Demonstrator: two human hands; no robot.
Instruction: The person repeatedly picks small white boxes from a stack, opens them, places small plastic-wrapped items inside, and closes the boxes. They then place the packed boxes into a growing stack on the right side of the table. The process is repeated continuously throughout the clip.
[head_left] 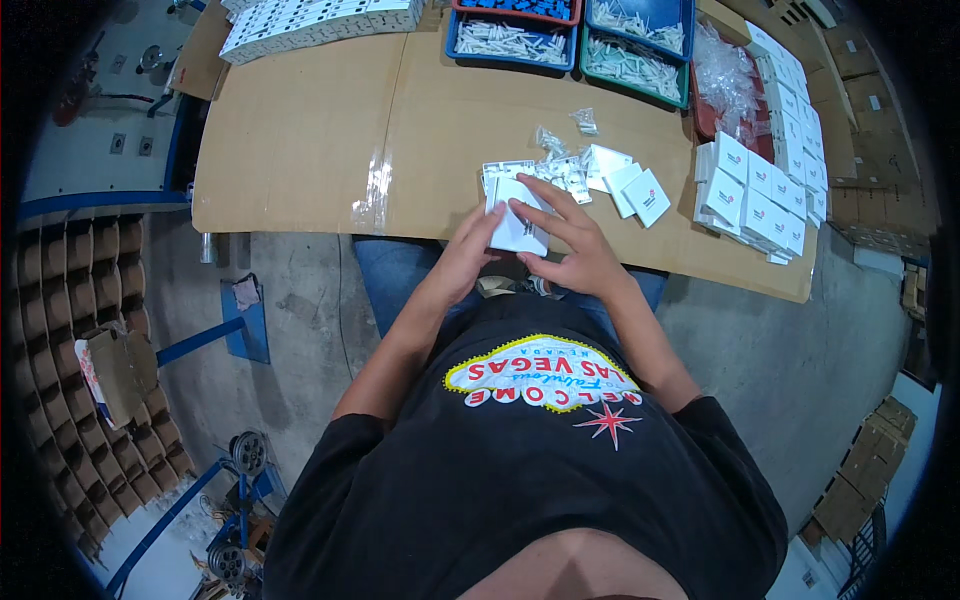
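Just over the table's front edge, my two hands grip a flat white square piece [519, 232] with small print; whether it is a box or a stack of cards I cannot tell. My left hand [463, 252] closes on its left side. My right hand [580, 243] holds the right side, fingers across the top. Beyond my fingers lie patterned white parts [572, 178], partly hidden. Similar flat white squares [640, 193] overlap to the right of them. Small clear plastic bags [585, 122] with contents too small to name lie farther back.
Cardboard covers the table [300, 150]. Stacked white boxes [765, 205] stand at the right, beside a red tray [722, 95] of clear plastic bags. Blue bins [512, 44] and a green bin [635, 72] hold small white parts at the back. More boxes [320, 28] line the back left.
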